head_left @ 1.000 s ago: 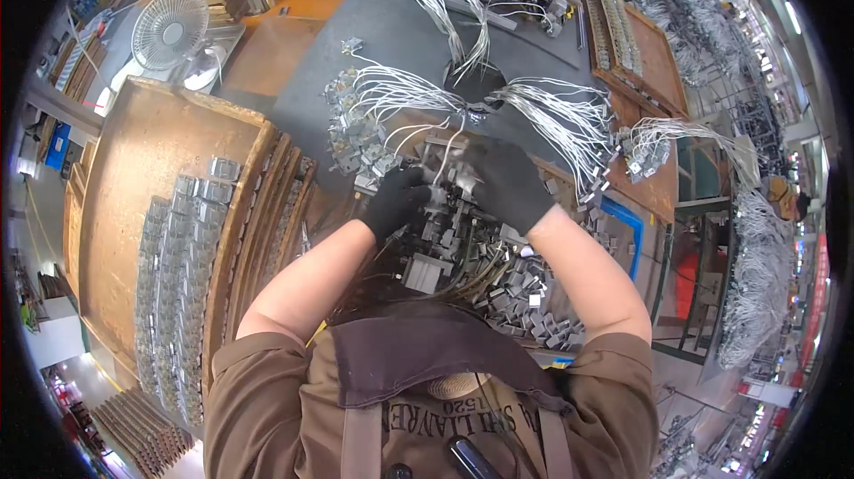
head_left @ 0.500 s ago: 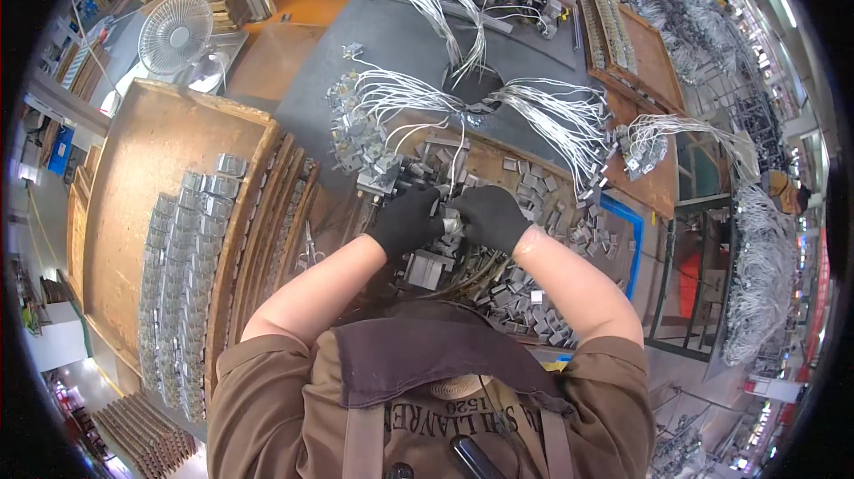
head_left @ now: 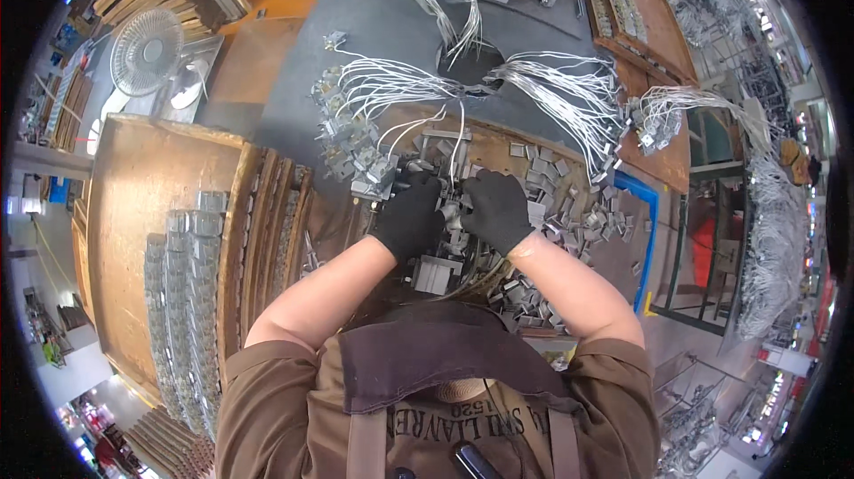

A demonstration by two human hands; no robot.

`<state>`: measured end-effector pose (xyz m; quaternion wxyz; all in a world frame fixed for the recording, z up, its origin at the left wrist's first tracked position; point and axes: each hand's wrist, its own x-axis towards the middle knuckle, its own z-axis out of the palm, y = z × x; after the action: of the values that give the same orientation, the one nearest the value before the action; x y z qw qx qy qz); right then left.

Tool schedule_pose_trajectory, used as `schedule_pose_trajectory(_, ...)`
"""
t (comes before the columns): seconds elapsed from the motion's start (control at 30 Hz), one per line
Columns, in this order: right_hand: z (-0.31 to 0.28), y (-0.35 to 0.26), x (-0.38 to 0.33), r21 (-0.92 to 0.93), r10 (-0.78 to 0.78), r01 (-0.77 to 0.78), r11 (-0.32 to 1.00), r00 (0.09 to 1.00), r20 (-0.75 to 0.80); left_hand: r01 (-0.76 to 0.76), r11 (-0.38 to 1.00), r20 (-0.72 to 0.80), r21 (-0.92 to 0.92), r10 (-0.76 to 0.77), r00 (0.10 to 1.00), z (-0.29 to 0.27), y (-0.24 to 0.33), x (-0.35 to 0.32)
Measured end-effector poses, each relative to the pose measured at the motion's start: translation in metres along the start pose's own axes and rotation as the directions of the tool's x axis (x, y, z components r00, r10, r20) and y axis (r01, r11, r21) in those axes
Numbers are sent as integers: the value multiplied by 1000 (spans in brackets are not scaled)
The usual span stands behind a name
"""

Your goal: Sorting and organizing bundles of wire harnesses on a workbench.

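Note:
Both my hands wear black gloves and meet at a small metal fixture (head_left: 435, 274) in front of me. My left hand (head_left: 409, 219) is closed at the fixture's left side, its fingertips mostly hidden. On the other side my right hand (head_left: 500, 210) has curled fingers, close to a small shiny piece (head_left: 451, 212) between the hands. A single white wire (head_left: 459, 145) runs down to the fingers from a dark round opening (head_left: 471, 67). What either hand pinches is too covered to make out. Small metal housings (head_left: 356, 145) on wire ends lie beyond my left hand.
Loose metal pieces (head_left: 592, 221) cover the board to the right, inside a blue edge (head_left: 652, 230). White wire bundles (head_left: 560, 101) fan out from the opening. At left are a wooden tray (head_left: 151, 159) with rows of metal housings (head_left: 191, 274) and a fan (head_left: 147, 50).
The view has shifted a little. My right hand has turned, its fingers now nearer the wire, and the hands sit slightly further apart. Another person's gloved hand at the far edge has left view.

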<state>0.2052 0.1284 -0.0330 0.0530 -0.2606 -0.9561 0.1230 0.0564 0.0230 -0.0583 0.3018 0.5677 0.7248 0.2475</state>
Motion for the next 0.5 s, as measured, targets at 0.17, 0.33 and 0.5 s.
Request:
schedule_pose_trajectory(0.17, 5, 1, -2, 2, 0, 0, 1000, 999, -45, 35, 999, 34, 40, -37, 999, 2, 1, 0)
schedule_pose_trajectory(0.33, 7, 1, -5, 23, -15, 18, 1000, 995, -102, -64, 993, -78, 98, 72, 994, 15, -15, 0)
schedule_pose_trajectory(0.5, 10, 11, -8, 88, -95, 112, 990, 979, -179, -84, 992, -79, 95, 92, 993, 19, -17, 9)
